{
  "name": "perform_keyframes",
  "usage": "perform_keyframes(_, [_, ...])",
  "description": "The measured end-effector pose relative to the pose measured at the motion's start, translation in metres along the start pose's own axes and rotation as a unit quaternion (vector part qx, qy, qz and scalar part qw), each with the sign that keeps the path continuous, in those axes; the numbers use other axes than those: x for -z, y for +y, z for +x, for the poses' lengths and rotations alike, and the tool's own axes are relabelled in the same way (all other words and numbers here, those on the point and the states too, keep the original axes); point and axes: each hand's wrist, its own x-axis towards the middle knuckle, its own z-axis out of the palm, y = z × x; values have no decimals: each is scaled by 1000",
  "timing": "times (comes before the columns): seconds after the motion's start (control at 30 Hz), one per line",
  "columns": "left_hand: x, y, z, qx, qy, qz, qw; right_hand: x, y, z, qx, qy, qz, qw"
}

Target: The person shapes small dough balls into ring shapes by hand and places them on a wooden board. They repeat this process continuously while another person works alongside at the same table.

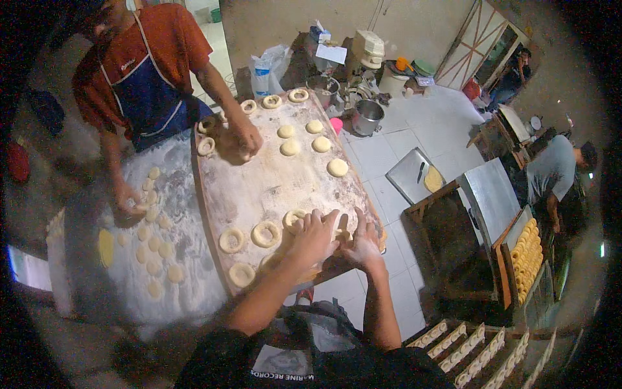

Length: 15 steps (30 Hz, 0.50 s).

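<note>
At the near right edge of the floured wooden board, my left hand and my right hand close in on a dough piece from both sides. My fingers curl around it and partly hide it; it looks ring-shaped. Just left of my left hand lie dough rings, one of them touching or nearly touching my fingers. Another ring rests by my left forearm. Toward the far right of the board sit several flat round dough pieces.
Across the board, a co-worker's hand presses on dough, while the other reaches over a floured metal table with small dough pieces. Metal pots stand on the tiled floor. Racks of dough rings fill the lower right, near another person.
</note>
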Motion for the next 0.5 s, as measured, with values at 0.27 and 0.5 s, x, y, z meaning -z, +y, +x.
perform_keyframes(0.27, [33,-39,-55,55,121,-118,984,-2,12,189,148,148,-63,976])
perform_keyframes(0.5, [31,-156,-212,97,342,-282,891,6,-84,203,176,-68,-74,979])
